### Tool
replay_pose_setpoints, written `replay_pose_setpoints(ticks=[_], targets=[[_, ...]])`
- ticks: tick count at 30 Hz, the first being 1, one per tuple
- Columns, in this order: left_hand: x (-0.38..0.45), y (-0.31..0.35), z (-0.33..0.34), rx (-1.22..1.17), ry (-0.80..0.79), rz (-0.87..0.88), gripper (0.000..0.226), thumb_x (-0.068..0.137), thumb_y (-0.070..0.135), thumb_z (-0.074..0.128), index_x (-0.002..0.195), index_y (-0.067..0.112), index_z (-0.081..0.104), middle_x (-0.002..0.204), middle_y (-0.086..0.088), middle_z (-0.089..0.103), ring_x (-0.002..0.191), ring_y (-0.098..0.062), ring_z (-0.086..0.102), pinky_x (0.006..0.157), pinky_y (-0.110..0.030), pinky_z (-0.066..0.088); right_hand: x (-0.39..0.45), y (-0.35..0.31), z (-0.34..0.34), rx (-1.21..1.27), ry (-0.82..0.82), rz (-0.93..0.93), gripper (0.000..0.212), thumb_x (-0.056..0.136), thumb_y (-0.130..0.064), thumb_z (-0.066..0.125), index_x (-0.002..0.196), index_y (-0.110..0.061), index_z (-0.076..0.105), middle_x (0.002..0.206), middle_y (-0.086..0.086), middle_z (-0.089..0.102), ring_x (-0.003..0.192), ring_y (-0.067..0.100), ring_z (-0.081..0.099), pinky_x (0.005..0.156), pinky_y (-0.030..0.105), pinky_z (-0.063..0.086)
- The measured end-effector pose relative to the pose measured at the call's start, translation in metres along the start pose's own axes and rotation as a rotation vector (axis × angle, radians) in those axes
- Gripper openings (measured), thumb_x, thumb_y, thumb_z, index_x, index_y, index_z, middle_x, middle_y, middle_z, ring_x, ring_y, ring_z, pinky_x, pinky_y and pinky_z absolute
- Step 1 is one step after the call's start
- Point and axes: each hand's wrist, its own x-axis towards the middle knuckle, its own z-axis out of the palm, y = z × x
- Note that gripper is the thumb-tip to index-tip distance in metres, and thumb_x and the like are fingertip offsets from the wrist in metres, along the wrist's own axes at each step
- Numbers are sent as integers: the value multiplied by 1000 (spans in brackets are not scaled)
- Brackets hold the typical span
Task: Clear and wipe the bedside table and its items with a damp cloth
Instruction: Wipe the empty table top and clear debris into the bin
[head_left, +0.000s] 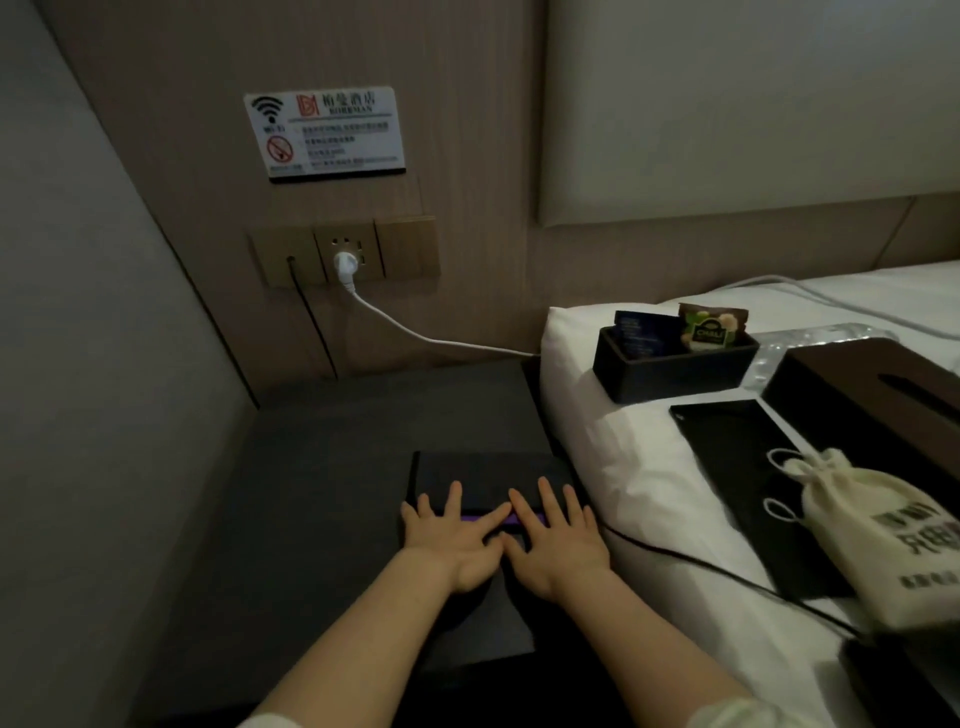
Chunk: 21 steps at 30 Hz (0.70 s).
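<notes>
Both bare forearms reach forward over the dark grey bedside table (322, 467). Left hand (457, 540) and right hand (556, 540) lie flat, fingers straight and spread, pressing a dark folded cloth (483, 478) with a purple edge — thumbs nearly touching. On the white bed (623, 457) to the right sit a black rectangular box of sachets (675, 369), a black flat folder (737, 467) and a cream drawstring pouch (872, 525) — all well apart from the cloth.

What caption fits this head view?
Both hands, left and right, press a cloth flat on the table.
</notes>
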Motion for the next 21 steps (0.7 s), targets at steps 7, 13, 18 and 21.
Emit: replay_pose_setpoints(ticks=[7, 13, 18, 21], targets=[[78, -26, -42, -19, 16, 11, 48, 96, 59, 17, 140, 64, -1, 161, -5, -12, 144, -47, -4, 116, -56, -3, 83, -7, -28, -3, 63, -14, 66, 95, -66, 17, 152, -44, -10, 162, 0, -19, 148, 30, -19, 120, 46, -7], [142, -41, -71, -26, 42, 3, 47, 96, 60, 15, 139, 65, -3, 161, -4, -12, 144, -46, -3, 118, -52, 1, 157, -6, -52, -22, 100, -19, 68, 94, -68, 18, 152, -44, -9, 163, 0, -17, 149, 30, -14, 120, 46, -6], [180, -53, -83, -13, 84, 1, 48, 94, 63, 14, 139, 65, -3, 161, -3, -10, 144, -46, 0, 118, -50, 5, 197, -10, -62, 0, 119, -11, 70, 92, -72, 18, 152, -44, -6, 163, -1, -16, 149, 29, -14, 120, 47, -6], [194, -58, -87, -22, 97, 5, 47, 93, 64, 13, 139, 65, -1, 162, -4, -9, 144, -46, 1, 117, -51, 5, 212, -11, -72, 18, 101, -12, 68, 93, -71, 16, 152, -45, -3, 163, -2, -15, 150, 29, -12, 119, 47, -6]])
